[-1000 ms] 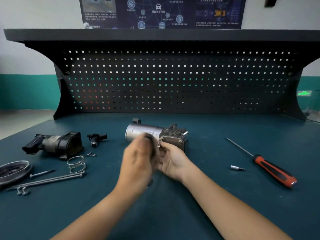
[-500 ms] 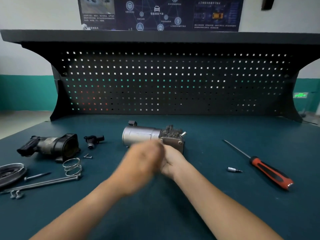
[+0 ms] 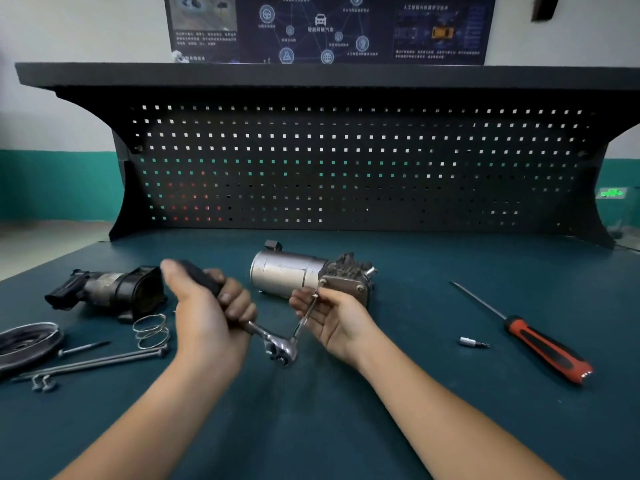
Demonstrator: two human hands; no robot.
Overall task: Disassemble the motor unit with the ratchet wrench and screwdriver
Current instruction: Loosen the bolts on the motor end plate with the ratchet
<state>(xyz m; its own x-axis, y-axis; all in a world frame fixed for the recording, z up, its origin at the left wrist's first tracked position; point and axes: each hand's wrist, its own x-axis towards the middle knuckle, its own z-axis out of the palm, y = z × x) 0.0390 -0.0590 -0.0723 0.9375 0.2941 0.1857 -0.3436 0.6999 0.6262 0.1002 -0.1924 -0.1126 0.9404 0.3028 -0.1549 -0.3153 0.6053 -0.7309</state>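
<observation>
Motor unit (image 3: 311, 277) lying on our bench (image 3: 433, 341), long axis left-right, gear end rightward, our left hand (image 3: 207, 313) clenched on ratchet wrench (image 3: 273, 344), right hand (image 3: 332, 317) pinching its extension bar (image 3: 306, 317), screwdriver (image 3: 530, 334) tip pointing away.

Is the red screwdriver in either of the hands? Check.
No. The screwdriver lies alone on the bench; the left hand grips the ratchet.

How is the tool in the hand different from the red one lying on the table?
The ratchet wrench is gripped by the left hand and lifted off the bench; the screwdriver lies untouched at the right. The wrench has a black grip and a chunky shiny metal head; the screwdriver has a red and black handle and a thin straight shaft. Both are hand tools.
</observation>
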